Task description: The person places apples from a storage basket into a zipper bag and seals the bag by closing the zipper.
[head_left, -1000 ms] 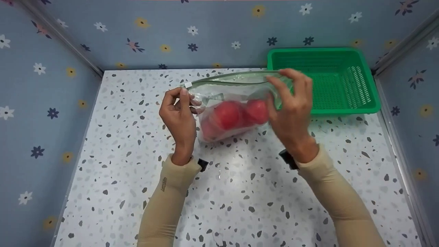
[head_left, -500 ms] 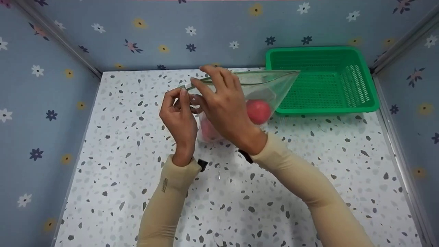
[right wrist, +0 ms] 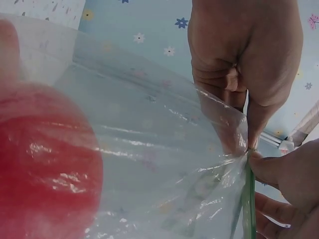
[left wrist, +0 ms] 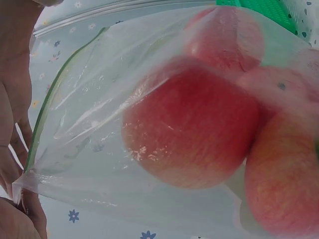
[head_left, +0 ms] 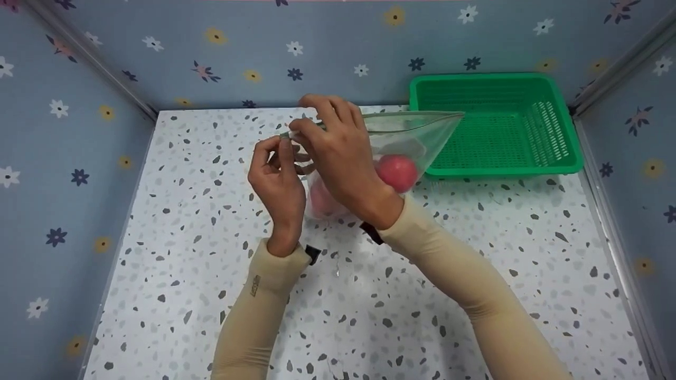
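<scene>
A clear zip bag (head_left: 430, 140) with a green closure strip holds several red apples (head_left: 397, 173), seen large through the plastic in the left wrist view. My left hand (head_left: 280, 182) pinches the bag's left top corner between thumb and finger. Right beside it, my right hand (head_left: 340, 153) reaches across the bag and pinches the strip by the white slider (head_left: 293, 135), which its fingertips mostly cover. To the right of that hand, the two strips of the bag's mouth stand apart. The right hand hides part of the apples in the head view.
A green plastic basket (head_left: 496, 172) with perforated walls stands at the back right, overlapped by the bag's right corner. The speckled white table (head_left: 369, 316) is bounded by flower-patterned panels (head_left: 338, 42) at the back and both sides.
My right hand has moved left from the bag's right top corner to the slider at the left, and its fingers have closed there. The left hand has kept its hold.
</scene>
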Motion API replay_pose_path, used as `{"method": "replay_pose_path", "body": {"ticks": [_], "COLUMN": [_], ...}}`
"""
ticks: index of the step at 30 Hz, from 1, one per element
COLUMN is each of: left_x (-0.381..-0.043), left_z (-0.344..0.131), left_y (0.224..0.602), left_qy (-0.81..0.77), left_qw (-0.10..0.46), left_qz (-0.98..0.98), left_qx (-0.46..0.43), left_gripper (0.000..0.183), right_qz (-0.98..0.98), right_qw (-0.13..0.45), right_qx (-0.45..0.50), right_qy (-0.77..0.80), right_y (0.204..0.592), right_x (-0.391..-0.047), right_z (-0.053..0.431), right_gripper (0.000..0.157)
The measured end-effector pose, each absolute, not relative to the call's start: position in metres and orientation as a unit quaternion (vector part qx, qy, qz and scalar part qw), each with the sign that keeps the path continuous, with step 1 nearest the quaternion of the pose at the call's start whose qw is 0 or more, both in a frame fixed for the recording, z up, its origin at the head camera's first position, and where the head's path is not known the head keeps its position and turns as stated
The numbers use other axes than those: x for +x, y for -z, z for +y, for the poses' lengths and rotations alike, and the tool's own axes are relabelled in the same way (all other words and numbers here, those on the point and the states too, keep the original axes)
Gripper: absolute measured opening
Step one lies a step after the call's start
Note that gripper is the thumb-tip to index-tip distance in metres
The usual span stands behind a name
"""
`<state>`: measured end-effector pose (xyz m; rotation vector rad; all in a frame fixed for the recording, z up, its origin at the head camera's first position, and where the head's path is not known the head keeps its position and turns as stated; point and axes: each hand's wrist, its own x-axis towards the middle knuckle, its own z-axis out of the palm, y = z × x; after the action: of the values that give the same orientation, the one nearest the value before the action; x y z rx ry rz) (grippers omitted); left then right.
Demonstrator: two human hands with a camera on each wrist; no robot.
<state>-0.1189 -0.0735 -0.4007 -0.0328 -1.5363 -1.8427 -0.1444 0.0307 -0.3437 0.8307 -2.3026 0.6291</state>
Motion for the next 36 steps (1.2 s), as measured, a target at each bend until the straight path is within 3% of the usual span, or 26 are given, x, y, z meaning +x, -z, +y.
{"method": "replay_pose_path", "body": {"ticks": [19,36], "left_x": [-0.118,-0.118], "left_z": [-0.072,-0.073], "left_y": [0.401,0.404], "left_qy": [0.730,0.724], "left_qw": [0.346,0.361], "left_qz": [-0.590,-0.587], "left_qx": [-0.012,-0.025], "left_gripper": [0.012,0.013], "right_qz": [-0.874,-0.863], "right_qw": [0.298,0.341], "right_qx": [0.286,0.266], "right_qy": [-0.257,-0.262], "right_y": [0.344,0.351], "right_x": [-0.147,-0.150], "right_z": [0.050,0.077], "right_gripper": [0.016,0.013]}}
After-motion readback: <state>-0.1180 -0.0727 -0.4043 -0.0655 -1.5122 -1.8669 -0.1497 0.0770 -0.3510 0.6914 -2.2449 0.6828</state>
